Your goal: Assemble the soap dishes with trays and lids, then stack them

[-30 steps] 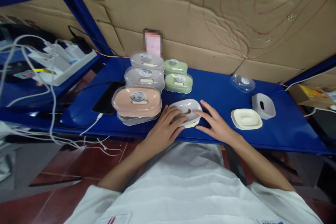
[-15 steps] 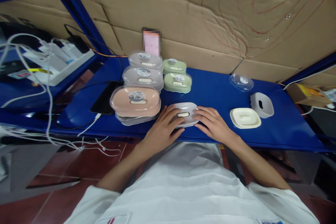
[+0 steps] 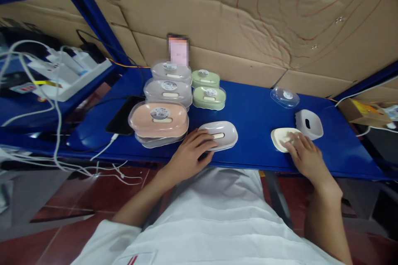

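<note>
My left hand (image 3: 195, 148) grips the left side of a light grey oval soap dish (image 3: 230, 134). Its fingers reach over the rim, and a cream bar shows in the dish's middle slot. To the right, my right hand (image 3: 304, 151) has its bent fingers on a cream tray with a raised centre (image 3: 278, 138), the thumb toward its near side. Part of that tray is hidden under the fingers. Just behind it stands a grey-white box with a dark oval opening (image 3: 313, 125). A clear lid with a round label (image 3: 284, 97) lies farther back.
At the left are stacked lidded soap boxes: a peach one (image 3: 158, 120), grey ones (image 3: 168, 92) and green ones (image 3: 209, 98). A black phone-like slab (image 3: 121, 116) with a white cable lies beside them. A cardboard wall (image 3: 217, 29) bounds the blue table (image 3: 248, 132) behind.
My right hand has left the grey soap dish and moved right onto the cream tray. My left hand stays on the dish.
</note>
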Action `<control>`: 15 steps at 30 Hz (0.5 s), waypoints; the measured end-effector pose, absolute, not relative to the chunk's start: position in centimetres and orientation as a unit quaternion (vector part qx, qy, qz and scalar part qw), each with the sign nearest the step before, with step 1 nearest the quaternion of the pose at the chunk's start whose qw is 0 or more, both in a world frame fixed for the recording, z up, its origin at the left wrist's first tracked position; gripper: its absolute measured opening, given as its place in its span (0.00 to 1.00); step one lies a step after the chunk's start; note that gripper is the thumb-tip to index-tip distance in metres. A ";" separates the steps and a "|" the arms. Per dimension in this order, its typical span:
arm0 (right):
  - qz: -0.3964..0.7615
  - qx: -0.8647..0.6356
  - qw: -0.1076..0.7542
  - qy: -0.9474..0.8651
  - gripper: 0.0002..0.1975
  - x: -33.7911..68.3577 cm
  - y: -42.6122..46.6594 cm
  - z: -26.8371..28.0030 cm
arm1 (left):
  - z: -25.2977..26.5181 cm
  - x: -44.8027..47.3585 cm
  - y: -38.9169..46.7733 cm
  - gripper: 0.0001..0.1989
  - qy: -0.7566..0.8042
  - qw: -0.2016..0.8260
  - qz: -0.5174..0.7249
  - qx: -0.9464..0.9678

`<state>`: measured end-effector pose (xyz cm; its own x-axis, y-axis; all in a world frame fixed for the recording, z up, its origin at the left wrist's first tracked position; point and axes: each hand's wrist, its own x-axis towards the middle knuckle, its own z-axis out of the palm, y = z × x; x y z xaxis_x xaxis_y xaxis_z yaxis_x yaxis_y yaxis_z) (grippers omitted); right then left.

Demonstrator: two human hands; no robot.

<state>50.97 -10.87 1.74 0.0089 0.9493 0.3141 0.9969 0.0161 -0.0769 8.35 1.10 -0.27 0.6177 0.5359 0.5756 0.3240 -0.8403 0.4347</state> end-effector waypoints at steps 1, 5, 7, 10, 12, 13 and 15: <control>-0.069 -0.690 0.146 -0.706 0.28 51.1 -11.1 1.1 | -0.2 8.4 1.1 0.12 0.239 0.146 0.362 0.889; 0.028 -0.655 0.146 -0.741 0.32 49.4 -10.1 0.4 | -0.2 8.3 1.2 0.13 0.233 0.146 0.351 0.895; 0.073 -0.629 0.135 -0.762 0.37 47.9 -9.0 0.9 | -0.2 8.2 1.2 0.14 0.233 0.145 0.351 0.895; 0.086 -0.594 0.140 -0.787 0.40 45.8 -7.2 2.0 | -0.3 8.2 1.2 0.14 0.242 0.148 0.357 0.890; 0.059 -0.599 0.141 -0.786 0.39 45.4 -6.0 2.8 | -0.3 8.2 1.2 0.13 0.250 0.146 0.364 0.885; 0.040 -0.609 0.140 -0.780 0.39 45.6 -5.3 3.1 | -0.3 8.3 1.2 0.13 0.252 0.143 0.367 0.884; -0.003 -0.636 0.138 -0.759 0.38 47.3 -3.6 3.8 | -0.3 8.4 1.2 0.13 0.254 0.137 0.369 0.884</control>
